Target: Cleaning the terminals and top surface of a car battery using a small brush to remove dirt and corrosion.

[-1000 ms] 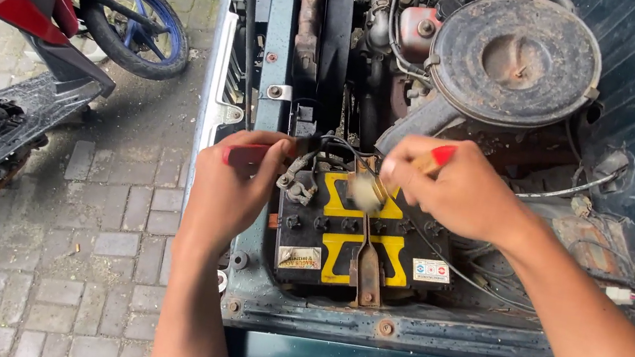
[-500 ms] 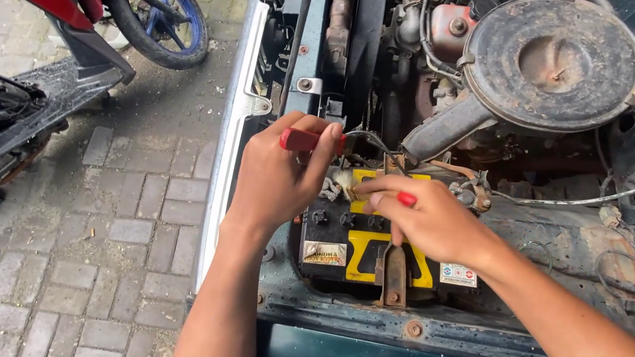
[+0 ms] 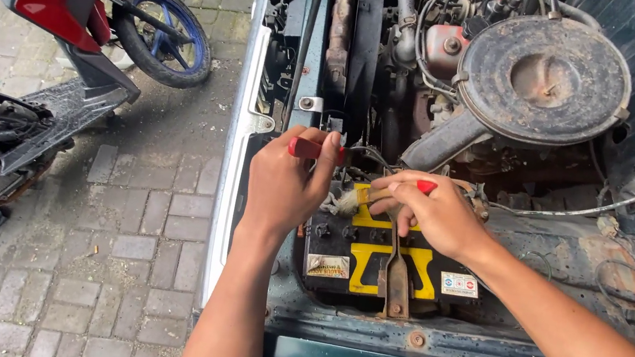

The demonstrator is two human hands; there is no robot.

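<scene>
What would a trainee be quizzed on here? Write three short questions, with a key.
1. True or false: the left hand grips a red-handled tool.
2. What lies under both hands? A) round air cleaner B) black and yellow battery C) scooter wheel
3. Which hand holds the small brush?

Key: 1 true. 2 B, the battery. 3 the right hand.

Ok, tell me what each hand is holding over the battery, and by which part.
The left hand grips a red-handled tool by its handle. The right hand holds a small brush by its red-tipped handle, bristles at the battery terminal.
</scene>
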